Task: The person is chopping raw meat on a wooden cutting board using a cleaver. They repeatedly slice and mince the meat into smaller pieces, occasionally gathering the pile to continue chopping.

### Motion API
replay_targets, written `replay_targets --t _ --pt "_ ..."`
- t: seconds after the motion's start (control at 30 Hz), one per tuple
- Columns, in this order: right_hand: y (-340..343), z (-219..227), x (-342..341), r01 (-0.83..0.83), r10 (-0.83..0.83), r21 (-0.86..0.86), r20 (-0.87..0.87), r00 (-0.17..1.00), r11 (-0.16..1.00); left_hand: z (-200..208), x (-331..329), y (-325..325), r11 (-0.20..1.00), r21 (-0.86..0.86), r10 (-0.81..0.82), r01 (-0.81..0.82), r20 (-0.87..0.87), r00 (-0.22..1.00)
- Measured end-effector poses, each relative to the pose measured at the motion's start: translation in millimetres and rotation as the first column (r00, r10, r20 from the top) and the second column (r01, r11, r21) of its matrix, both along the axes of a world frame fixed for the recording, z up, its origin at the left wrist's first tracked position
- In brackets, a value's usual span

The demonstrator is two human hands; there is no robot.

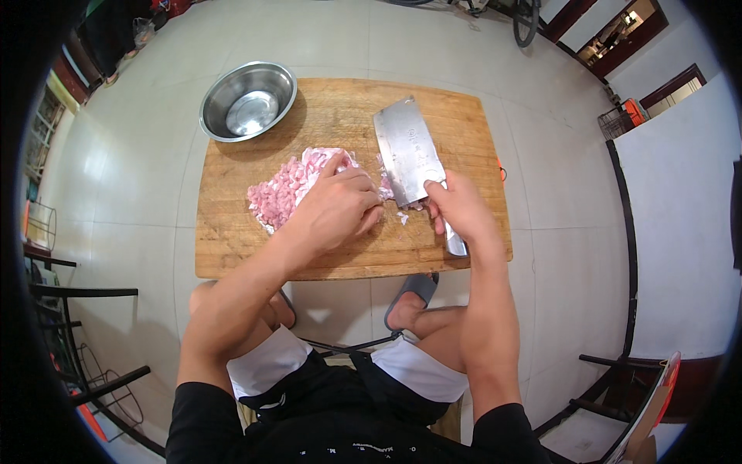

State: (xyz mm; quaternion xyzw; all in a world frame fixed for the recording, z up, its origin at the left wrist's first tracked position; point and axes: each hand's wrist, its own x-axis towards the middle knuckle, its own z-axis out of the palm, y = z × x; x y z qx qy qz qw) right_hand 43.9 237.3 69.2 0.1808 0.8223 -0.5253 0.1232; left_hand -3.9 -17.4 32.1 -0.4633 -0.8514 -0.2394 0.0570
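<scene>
Diced pink and white meat [280,190] lies in a heap left of centre on a wooden chopping board [232,246]. My left hand [338,203] rests over the right side of this heap, fingers bent and close together against the meat; their tips are partly hidden. In my right hand [462,207] is the handle of a broad cleaver [408,147]. Its blade lies tilted low over the board, pointing away from me, a short way right of my left hand. Small scraps of meat [403,217] stick to the wood around the blade's near end.
A steel bowl [219,99] stands at the board's far left corner. Black-framed furniture [93,292] is at the left, and a rack [614,402] at the lower right. My slippered feet [417,292] are under the near edge. A bicycle wheel [526,19] shows far off.
</scene>
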Motion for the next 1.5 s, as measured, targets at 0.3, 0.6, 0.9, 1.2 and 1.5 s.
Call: replay_targets --t 0.3,0.6,0.9,1.2,1.5 --pt "-26.5 27.4 51.7 -0.057 0.16 0.483 -0.176 0.971 0.874 -11.9 2.4 -6.0 0.999 0.052 0.011 -0.005 -0.108 0.994" --pt "-44.8 55.3 84.5 -0.21 0.27 0.591 -0.013 0.963 0.779 -15.9 5.5 4.8 0.994 0.076 0.085 -0.074 -0.156 0.984" --pt "-53.0 51.9 78.9 -0.291 0.314 0.587 0.065 0.947 0.756 -19.3 6.7 7.0 0.995 0.05 0.085 -0.081 -0.09 0.992" --pt "-69.8 22.0 35.1 -0.161 0.263 0.647 -0.064 0.963 0.745 -24.7 7.2 5.9 0.996 0.078 0.049 -0.042 -0.084 0.995" --pt "-18.3 -9.3 -3.1 0.034 -0.03 0.087 -0.055 0.998 0.996 -10.9 19.3 2.4 0.994 0.075 0.08 -0.075 -0.074 0.994"
